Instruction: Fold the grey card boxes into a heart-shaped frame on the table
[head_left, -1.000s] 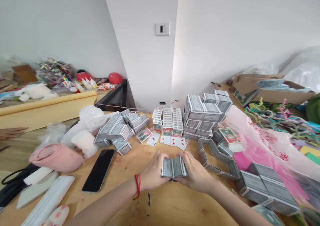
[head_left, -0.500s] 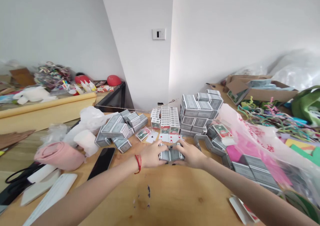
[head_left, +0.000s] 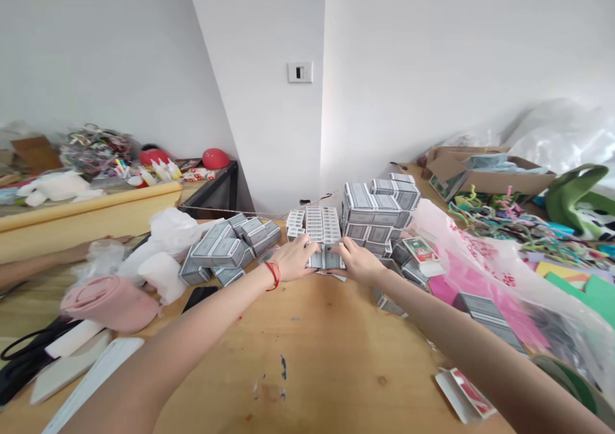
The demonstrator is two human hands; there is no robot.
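Note:
My left hand, with a red string at its wrist, is closed on the left side of a pair of grey playing card boxes. From the other side my right hand grips the same pair. The boxes sit side by side against the near end of upright rows of white-edged card boxes. My fingers partly cover them, and a corner of a loose card shows just below. Close by on the right rises a tall stack of grey card boxes.
A heap of grey card boxes lies left, near a black phone and pink roll. Right are a green-and-red card box, plastic bag and opened red-white box. Another person's arm reaches in at far left.
Both hands have moved forward, away from me, bringing the pair of boxes up to the rows. They now cover most of the loose cards. Another person's arm has appeared at the left.

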